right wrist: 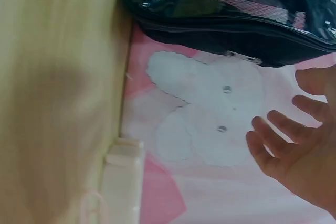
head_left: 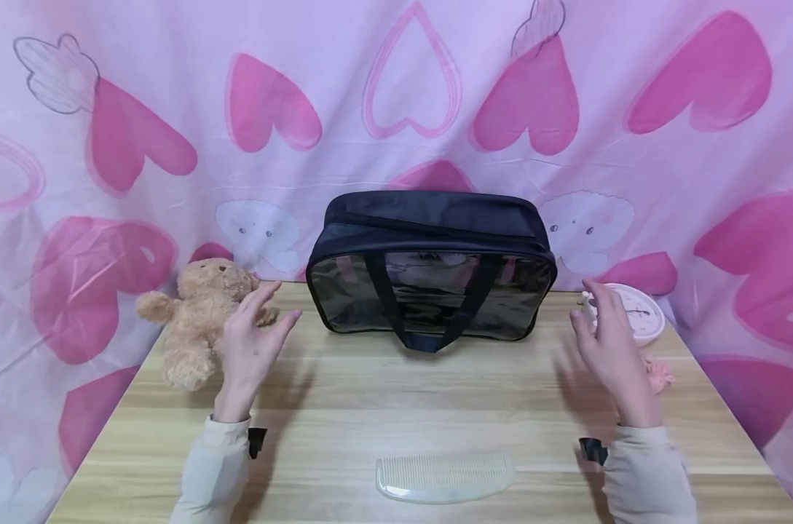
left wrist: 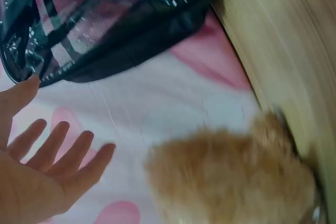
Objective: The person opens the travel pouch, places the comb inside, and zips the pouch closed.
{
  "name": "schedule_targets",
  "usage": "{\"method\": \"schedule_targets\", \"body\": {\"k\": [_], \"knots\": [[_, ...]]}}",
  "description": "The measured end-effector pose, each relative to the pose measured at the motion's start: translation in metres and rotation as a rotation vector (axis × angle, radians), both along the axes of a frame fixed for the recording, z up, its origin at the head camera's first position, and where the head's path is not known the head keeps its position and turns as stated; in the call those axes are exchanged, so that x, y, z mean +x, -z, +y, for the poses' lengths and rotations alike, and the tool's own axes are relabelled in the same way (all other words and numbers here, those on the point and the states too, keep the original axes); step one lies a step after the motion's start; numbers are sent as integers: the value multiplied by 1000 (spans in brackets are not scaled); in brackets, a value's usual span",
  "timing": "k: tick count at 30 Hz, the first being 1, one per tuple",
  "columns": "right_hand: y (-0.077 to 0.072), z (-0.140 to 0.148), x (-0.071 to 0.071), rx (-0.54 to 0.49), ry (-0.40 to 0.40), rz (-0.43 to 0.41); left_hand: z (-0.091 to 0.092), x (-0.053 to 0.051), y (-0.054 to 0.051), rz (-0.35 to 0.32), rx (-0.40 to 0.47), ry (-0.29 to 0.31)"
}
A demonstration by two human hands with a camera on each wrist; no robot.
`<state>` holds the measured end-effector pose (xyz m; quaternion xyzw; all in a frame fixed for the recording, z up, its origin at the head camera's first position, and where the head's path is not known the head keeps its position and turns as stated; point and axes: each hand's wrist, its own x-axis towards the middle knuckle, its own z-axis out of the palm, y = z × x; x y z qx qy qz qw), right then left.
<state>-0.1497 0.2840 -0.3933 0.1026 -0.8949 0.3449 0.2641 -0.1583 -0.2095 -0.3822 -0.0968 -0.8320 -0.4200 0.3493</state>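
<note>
A black bag (head_left: 435,225) with clear plastic sides stands upright at the back of the table, its strap handle (head_left: 429,342) hanging down the front. My left hand (head_left: 252,349) is raised left of the bag, fingers spread and apart from it, in front of a tan teddy bear (head_left: 202,313). On the other side, my right hand (head_left: 609,349) hovers with relaxed fingers, partly covering a white round clock (head_left: 638,313). Both wrist views show the palms (left wrist: 31,187) holding nothing, with the bag (right wrist: 236,30) beyond the fingers. A pale translucent comb (head_left: 445,480) lies at the front middle.
A pink tassel-like thing (head_left: 660,375) lies by the clock, partly behind my right hand. Behind the wooden table (head_left: 344,407) hangs a pink curtain (head_left: 344,175) with hearts. Black straps (head_left: 593,451) show at both wrists.
</note>
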Motion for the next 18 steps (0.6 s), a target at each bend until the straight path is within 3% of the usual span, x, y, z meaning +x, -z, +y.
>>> {"method": "schedule_targets", "body": {"k": [4, 7, 11, 14, 18], "knots": [[10, -1, -6, -33, 44, 8, 13, 1, -7, -98, 212, 95], [14, -1, -10, -46, 65, 24, 24, 6, -19, -95, 267, 133], [17, -1, -16, -83, 69, 49, 34, 10, -33, -71, 273, 134], [18, -1, -22, -138, 76, 62, 33, 7, -33, -58, 291, 149], [21, 0, -31, -198, 75, 51, 29, -1, -24, -48, 343, 202]]}}
